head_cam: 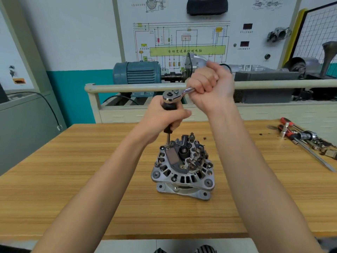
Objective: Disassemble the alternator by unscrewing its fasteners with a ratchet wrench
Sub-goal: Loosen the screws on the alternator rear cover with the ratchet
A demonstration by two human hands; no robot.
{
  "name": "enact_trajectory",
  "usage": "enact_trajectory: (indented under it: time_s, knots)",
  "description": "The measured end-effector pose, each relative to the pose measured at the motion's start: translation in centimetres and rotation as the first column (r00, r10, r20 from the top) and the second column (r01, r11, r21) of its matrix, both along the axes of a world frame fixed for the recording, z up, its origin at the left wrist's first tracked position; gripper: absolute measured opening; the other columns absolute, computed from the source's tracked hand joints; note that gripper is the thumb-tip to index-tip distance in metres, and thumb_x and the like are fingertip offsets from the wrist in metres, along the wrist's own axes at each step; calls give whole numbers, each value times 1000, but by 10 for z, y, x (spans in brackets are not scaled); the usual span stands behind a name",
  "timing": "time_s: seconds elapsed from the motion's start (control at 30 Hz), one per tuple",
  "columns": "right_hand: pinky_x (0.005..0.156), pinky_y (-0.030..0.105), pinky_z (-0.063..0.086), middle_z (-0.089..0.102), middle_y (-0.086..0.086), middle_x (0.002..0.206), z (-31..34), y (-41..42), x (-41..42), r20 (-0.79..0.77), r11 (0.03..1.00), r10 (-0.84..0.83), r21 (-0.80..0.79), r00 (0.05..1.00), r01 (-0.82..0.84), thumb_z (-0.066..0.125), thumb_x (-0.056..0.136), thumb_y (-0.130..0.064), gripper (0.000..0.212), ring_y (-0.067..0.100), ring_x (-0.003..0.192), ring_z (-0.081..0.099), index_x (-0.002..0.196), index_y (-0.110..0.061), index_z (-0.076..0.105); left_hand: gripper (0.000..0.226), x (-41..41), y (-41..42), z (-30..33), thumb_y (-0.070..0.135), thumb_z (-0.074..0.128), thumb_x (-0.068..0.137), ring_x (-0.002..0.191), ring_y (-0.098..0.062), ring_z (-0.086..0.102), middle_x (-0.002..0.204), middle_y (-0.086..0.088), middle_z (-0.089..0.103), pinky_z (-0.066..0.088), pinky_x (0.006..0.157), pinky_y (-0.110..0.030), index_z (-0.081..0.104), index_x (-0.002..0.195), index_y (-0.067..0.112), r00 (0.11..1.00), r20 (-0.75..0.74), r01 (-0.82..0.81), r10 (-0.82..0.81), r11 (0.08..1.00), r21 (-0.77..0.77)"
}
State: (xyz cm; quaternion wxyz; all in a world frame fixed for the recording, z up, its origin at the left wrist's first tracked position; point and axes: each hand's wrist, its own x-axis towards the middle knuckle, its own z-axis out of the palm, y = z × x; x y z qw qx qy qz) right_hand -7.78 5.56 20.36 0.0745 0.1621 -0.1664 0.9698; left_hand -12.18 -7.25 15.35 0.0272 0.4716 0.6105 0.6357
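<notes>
The alternator (183, 167) stands mid-bench, rear face up, on the wooden bench (73, 179). The left hand (164, 115) grips a black extension driver (169, 106) set upright on a fastener at the alternator's far left edge. The right hand (211, 84) clenches the handle of the ratchet wrench (173, 94), whose head sits atop the driver. Loose tools (300, 137) lie at the far right of the bench. Beyond stand a blue motor (136, 73) and a wiring-diagram board (182, 39).
</notes>
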Motion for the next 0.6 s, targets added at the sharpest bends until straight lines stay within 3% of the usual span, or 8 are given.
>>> enact_trajectory:
  time_s: [0.17, 0.3, 0.37, 0.43, 0.47, 0.5, 0.53, 0.6]
  knots:
    - [32, 21, 14, 25, -3, 31, 3, 3, -16, 56, 993, 113, 32, 992, -114, 38, 87, -15, 49, 12, 23, 22, 38, -14, 31, 42, -5, 2, 5, 3, 59, 77, 31, -10, 25, 37, 6, 31, 24, 39, -15, 44, 42, 23, 973, 125, 200, -194, 979, -35]
    - [36, 21, 30, 35, -3, 41, -13, 3, -2, -27, 1000, -10, -13, 1000, 10, 48, 87, -18, 38, 11, 33, 33, 50, -13, 40, 41, -4, 7, 0, 4, 55, 75, 31, -6, 20, 37, 9, 29, 20, 39, -12, 41, 43, 25, 981, 164, 102, -106, 994, 32]
    - [63, 27, 50, 54, 6, 69, -29, 2, 10, -95, 997, -39, 66, 995, 45, 63, 80, -28, 26, 16, 60, 55, 78, -5, 53, 38, -4, 9, 1, 4, 55, 73, 32, -6, 20, 39, 9, 29, 19, 39, -13, 41, 45, 24, 980, 194, 37, -52, 996, 77]
    - [99, 36, 45, 58, 14, 109, -54, 8, 16, -87, 924, -179, 327, 980, 198, 67, 77, -35, 50, 26, 101, 60, 111, -2, 51, 36, -4, 11, 2, 5, 55, 73, 33, -6, 21, 40, 9, 29, 17, 39, -15, 43, 46, 25, 979, 203, 8, -26, 996, 91]
    - [107, 38, 39, 57, 11, 122, -68, 12, 19, -91, 790, -311, 529, 946, 311, 65, 75, -38, 59, 25, 116, 56, 120, -3, 51, 34, -3, 11, 2, 5, 56, 73, 33, -6, 21, 40, 9, 29, 16, 39, -15, 43, 47, 24, 980, 198, 4, -21, 996, 88]
    - [110, 38, 35, 55, 6, 132, -80, 12, 22, -124, 574, -423, 730, 898, 371, 67, 71, -43, 67, 20, 124, 51, 127, -8, 51, 34, -2, 12, 2, 5, 57, 74, 34, -7, 21, 41, 8, 29, 16, 39, -16, 43, 48, 23, 981, 194, -3, -12, 997, 78]
    - [110, 36, 33, 50, -2, 140, -91, 10, 26, -170, 327, -481, 875, 860, 355, 68, 66, -52, 78, 14, 130, 45, 133, -17, 49, 36, 0, 12, 3, 4, 58, 76, 35, -8, 20, 42, 7, 29, 15, 40, -18, 43, 49, 23, 982, 188, -17, 5, 998, 66]
    - [109, 36, 29, 35, -13, 149, -110, 6, 26, -204, -89, -510, 979, 835, 184, 72, 58, -66, 98, 8, 136, 32, 142, -32, 36, 40, 2, 14, 4, -3, 56, 84, 38, -10, 20, 44, 5, 30, 14, 42, -22, 41, 54, 19, 982, 184, -60, 51, 997, 47]
